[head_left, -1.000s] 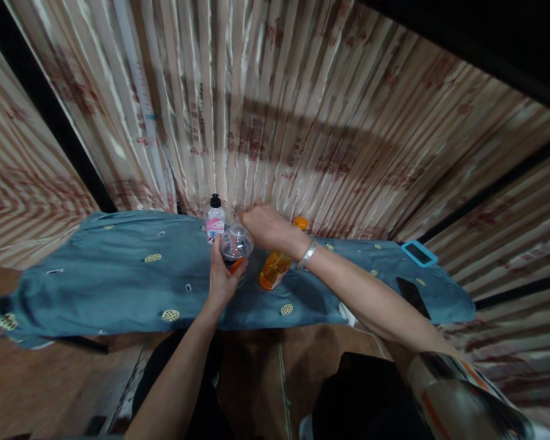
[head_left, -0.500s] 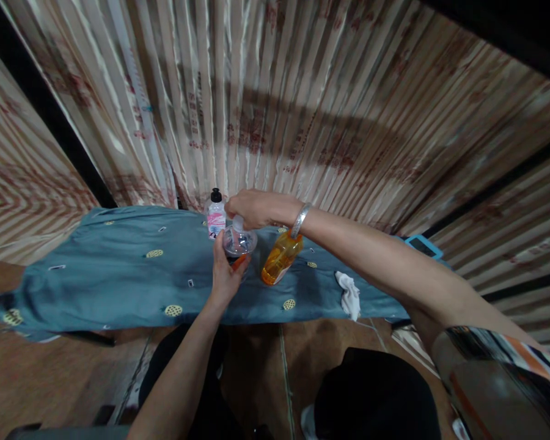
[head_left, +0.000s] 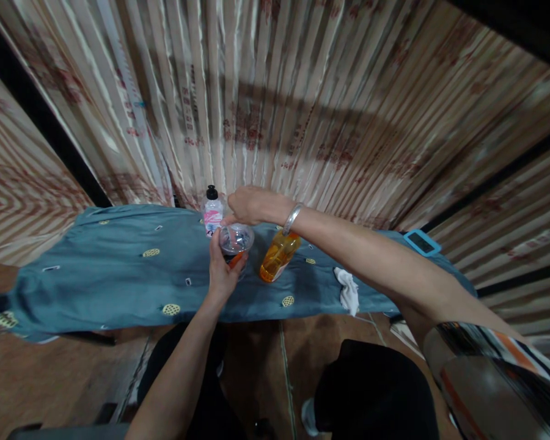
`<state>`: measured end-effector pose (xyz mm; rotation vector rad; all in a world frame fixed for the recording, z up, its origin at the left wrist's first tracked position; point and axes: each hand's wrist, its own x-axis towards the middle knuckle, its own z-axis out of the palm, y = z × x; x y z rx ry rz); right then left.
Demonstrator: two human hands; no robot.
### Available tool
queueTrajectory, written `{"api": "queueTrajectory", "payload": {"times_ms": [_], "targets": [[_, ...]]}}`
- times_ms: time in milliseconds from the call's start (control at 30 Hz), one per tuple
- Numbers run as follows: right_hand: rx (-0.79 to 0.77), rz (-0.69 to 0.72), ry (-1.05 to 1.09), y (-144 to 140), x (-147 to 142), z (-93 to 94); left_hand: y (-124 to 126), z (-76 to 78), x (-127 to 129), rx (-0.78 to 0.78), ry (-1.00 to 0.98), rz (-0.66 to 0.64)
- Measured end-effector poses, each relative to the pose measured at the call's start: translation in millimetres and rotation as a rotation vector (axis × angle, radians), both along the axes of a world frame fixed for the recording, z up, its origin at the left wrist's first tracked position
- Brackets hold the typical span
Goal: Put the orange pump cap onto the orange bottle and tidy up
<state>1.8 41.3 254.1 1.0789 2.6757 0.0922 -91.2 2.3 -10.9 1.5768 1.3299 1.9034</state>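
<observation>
I see my left hand [head_left: 222,269] wrapped around a clear cup [head_left: 235,239] from below, fingers closed on its side, holding it upright just above the blue cloth [head_left: 119,275] that covers the table. Something orange shows low on the cup between my fingers; I cannot tell what it is. My right hand [head_left: 250,205] reaches in from the right and sits over the cup's top, fingertips pinched at the rim on the far side; whether they grip a lid or only touch the rim I cannot tell. A silver bangle [head_left: 292,217] rings that wrist. Just behind the cup, against the striped curtain [head_left: 302,110], stands a small bottle [head_left: 212,211] with a black cap and a pink label. Just to the right of the cup, under my right forearm, an orange bottle [head_left: 278,256] stands tilted, close to the cup but not touching it. Farther right on the cloth lies a crumpled white rag [head_left: 348,290], well apart from the cup, and near the cloth's far right end a phone in a light-blue case [head_left: 421,242].
</observation>
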Motion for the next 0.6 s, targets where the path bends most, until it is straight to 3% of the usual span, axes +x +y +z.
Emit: {"api": "queueTrajectory", "payload": {"times_ms": [167, 600], "targets": [[-0.039, 0.059, -0.016, -7.5, 4.8, 14.6, -0.7, -0.2, 0.0, -0.013, -0.001, 0.006], [-0.026, 0.078, -0.022, -5.9, 5.8, 2.5, 0.6, -0.9, -0.4, -0.019, -0.015, 0.004]]}}
